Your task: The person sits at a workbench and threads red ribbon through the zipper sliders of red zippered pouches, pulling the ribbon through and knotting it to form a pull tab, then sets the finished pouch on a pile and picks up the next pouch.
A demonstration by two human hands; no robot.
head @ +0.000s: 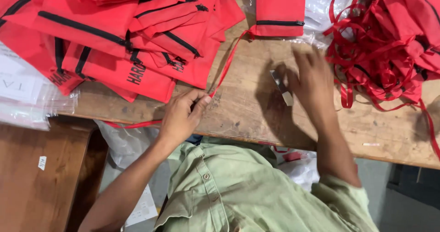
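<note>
Between the pinched fingers [201, 103] of the left hand [183, 117] runs a red ribbon [227, 62], held tight at the near part of the wooden desk [247, 108]. From those fingers the ribbon stretches up and away to a red pouch with a black zipper [280, 7] lying at the far side of the desk, and its other end trails back past the wrist along the near edge of the desk. Just to the right of the left fingers, across a bare patch of wood, the right hand [314, 83] lies with its fingers spread fairly wide and somewhat blurred, holding nothing that can be made out; its fingertips are touching or almost touching a small flat silvery piece [282, 87] on the desk, though whether they press on it cannot be told. Beyond the right fingers, to their right, sits a tangled heap of red ribbons and pouches [389, 39]. Up and to the left of the left fingers lies a spread pile of red zippered pouches [119, 35], overlapping one another, with clear plastic packets [27, 94] further left at the corner of the desk. Below both hands shows the person's pale green shirt [238, 191].
</note>
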